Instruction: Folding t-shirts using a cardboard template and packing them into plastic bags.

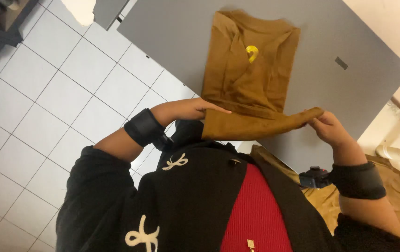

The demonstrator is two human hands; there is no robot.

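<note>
- Two hands work one brown garment point(251, 79), folded on the grey bench point(349, 93).
- Your left hand point(188, 109) lies flat on the fold at the bench's near edge, fingers straight and together.
- Your right hand point(330, 128) has its fingers pinched on the folded hem's other end.
- The garment's long axis runs from the near edge toward the far edge; its yellow mark point(252, 52) faces up.

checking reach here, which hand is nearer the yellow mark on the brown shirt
Left. The left hand lies flat on the brown shirt, below and to the left of the yellow mark. The right hand pinches the shirt's lower corner, further away.
</note>
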